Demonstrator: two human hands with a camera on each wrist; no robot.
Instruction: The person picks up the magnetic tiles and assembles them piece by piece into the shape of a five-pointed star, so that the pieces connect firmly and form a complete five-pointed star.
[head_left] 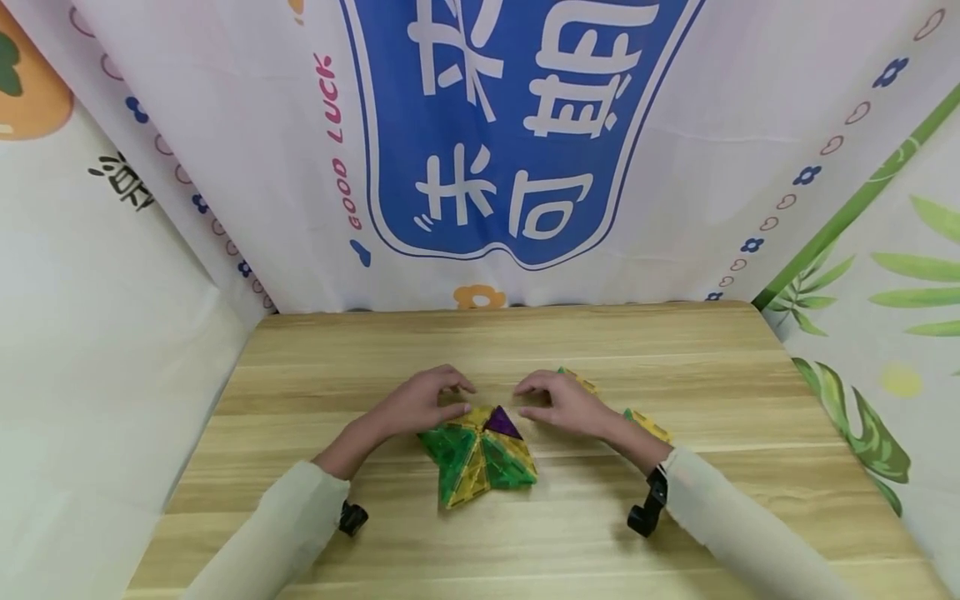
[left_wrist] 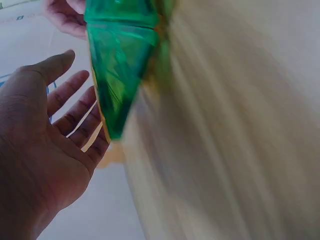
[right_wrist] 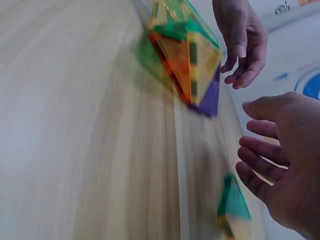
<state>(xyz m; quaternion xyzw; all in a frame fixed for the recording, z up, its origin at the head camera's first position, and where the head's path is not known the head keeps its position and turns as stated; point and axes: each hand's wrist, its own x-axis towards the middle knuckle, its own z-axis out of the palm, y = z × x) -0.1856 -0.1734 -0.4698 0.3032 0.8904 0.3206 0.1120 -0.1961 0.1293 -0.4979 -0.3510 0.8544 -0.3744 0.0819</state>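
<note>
A low pointed shape of magnetic triangle tiles (head_left: 480, 454), green and yellow with one purple piece, lies at the middle of the wooden table (head_left: 375, 350). My left hand (head_left: 438, 398) hovers at its far left edge and my right hand (head_left: 551, 402) at its far right, both with loosely bent fingers holding nothing. The left wrist view shows the left palm (left_wrist: 60, 130) spread beside a green tile (left_wrist: 117, 75). In the right wrist view the right hand (right_wrist: 280, 165) is apart from the tile shape (right_wrist: 192, 65), with the left hand (right_wrist: 242, 40) beyond it.
Loose yellow and green tiles lie behind the right hand (head_left: 577, 380) and by the right wrist (head_left: 648, 425); one of them shows blurred (right_wrist: 232, 210). Printed cloth (head_left: 510, 150) walls the table at the back and both sides.
</note>
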